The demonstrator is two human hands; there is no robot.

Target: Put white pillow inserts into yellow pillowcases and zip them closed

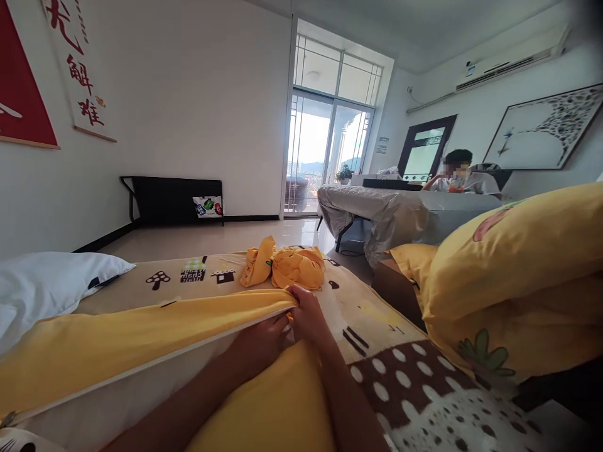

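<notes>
A yellow fabric cover (pixel 155 333) stretches across the bed from the lower left, its long opening edged in a pale strip and showing an off-white layer inside. My right hand (pixel 308 314) pinches the far corner of this cover. Just below it, my left hand (pixel 268 342) reaches along the opening, its fingers curled at the same corner and partly hidden by fabric and the right hand. More yellow cloth (pixel 268 402) lies between my forearms. Beyond my hands, a bunched orange-yellow cloth (pixel 296 267) rests on the patterned blanket (pixel 381 314).
A white pillow (pixel 51 282) lies at left. Large yellow pillows (pixel 518 282) are piled at right beside a brown box (pixel 398 289). Farther back are a plastic-draped table (pixel 372 204) with a person (pixel 456 172) seated behind it, a black folded frame (pixel 174 198) and a glass door (pixel 330 144).
</notes>
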